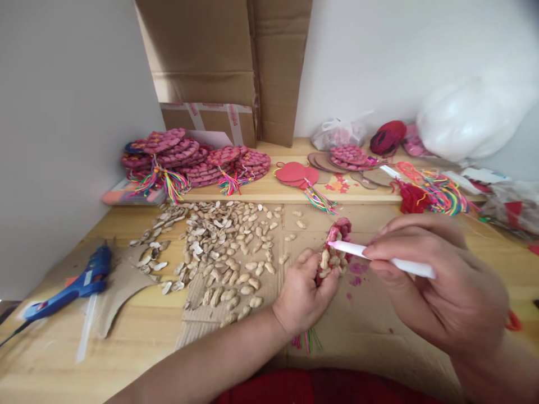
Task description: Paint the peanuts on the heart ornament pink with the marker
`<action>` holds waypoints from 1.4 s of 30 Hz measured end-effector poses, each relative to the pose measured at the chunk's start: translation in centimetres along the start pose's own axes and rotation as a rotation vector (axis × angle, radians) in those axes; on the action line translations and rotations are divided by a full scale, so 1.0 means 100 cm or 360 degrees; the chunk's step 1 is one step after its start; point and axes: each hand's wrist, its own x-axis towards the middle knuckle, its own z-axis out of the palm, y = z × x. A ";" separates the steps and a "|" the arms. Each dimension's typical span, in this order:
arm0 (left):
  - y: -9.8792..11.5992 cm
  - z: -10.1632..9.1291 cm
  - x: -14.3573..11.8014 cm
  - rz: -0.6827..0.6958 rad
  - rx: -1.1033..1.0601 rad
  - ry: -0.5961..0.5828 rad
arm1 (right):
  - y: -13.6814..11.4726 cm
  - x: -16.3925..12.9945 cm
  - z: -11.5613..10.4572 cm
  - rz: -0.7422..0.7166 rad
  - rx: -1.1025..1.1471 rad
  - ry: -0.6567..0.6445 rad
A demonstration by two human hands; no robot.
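My left hand is closed around a red disc covered with peanut shells, held tilted on edge above the cardboard mat. Some shells at its top are painted pink; those lower down are still bare tan. Between the thumb and fingers of my right hand is a white paint marker. Its pink tip touches or nearly touches the shells near the disc's upper edge. Coloured tassel threads hang below my left hand. Pink stains mark the cardboard behind the disc.
Loose peanut shells cover the mat's left half. A blue glue gun lies at far left by a cardboard scrap. On the rear ledge are stacked pink shell discs, red discs, yarn and tassels.
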 end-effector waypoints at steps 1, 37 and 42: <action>0.000 0.000 0.000 -0.0005 0.0000 -0.0003 | 0.000 0.000 0.000 -0.0017 -0.0031 0.0015; 0.002 -0.001 0.002 -0.0119 -0.0138 -0.0011 | 0.010 -0.002 0.006 -0.0078 -0.0046 0.0027; 0.002 0.000 0.002 -0.0110 -0.0118 0.0014 | 0.008 0.000 0.005 -0.0106 -0.0081 -0.0037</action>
